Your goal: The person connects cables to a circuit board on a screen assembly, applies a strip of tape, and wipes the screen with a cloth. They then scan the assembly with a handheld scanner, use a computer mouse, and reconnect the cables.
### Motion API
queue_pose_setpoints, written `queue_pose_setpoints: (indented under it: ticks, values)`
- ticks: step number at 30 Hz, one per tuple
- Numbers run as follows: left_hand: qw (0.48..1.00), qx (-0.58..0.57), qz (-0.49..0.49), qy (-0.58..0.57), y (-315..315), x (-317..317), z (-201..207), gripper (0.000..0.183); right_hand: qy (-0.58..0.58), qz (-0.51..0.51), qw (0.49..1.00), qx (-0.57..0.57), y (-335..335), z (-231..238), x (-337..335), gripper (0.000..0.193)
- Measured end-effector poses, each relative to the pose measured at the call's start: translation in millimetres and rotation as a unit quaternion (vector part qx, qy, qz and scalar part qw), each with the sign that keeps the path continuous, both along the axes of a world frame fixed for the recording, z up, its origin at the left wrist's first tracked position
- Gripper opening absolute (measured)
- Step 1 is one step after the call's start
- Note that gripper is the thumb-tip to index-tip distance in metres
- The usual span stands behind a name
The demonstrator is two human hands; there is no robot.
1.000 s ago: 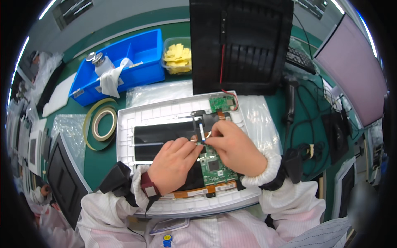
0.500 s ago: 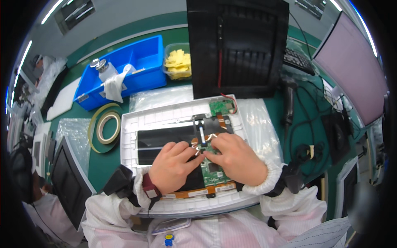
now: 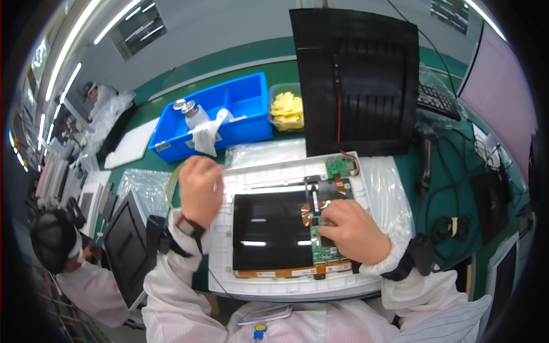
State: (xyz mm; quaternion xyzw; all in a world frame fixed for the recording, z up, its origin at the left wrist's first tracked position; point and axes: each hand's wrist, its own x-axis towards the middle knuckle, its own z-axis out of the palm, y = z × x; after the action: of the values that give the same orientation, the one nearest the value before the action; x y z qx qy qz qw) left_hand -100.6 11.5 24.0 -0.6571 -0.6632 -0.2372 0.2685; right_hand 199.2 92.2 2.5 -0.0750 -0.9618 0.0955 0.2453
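A white panel housing (image 3: 222, 243) lies in front of me with a dark glossy display panel (image 3: 271, 228) in it. Beside the display sits a green circuit board (image 3: 323, 255), with copper-coloured tape and flat cables around it. My right hand (image 3: 355, 231) rests at the board's upper part, fingers curled and closed; what the tips hold is hidden. Above the housing's left edge my left hand (image 3: 200, 191) is raised, its fingers bent and blurred. It covers most of the tape rolls, of which a yellowish tape rim (image 3: 171, 186) still shows.
A blue divided bin (image 3: 243, 127) holds a metal-topped bottle and white cloth. Next to it a clear tub (image 3: 286, 126) contains yellow pieces. A black panel (image 3: 357, 86) stands behind the housing. A handheld scanner (image 3: 425, 160) and cables lie right. Another person (image 3: 83, 280) sits left.
My left hand has left the circuit board and moved up and left to the tape rolls. My right hand stays at the board. The whole view has shifted, with things now farther right.
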Motion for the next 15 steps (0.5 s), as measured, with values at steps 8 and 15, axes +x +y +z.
queue_pose_setpoints:
  ticks: [8,15]
  values:
    - [0.958,-0.089,0.267,0.056,15.6,-130.9,-42.9,0.017,0.042,-0.017,0.997,-0.054,2.2,-3.3,0.7,0.024]
    - [0.935,-0.098,0.333,0.075,17.2,-158.8,-61.9,0.006,0.062,-0.035,0.993,-0.089,6.7,-6.4,0.5,0.014]
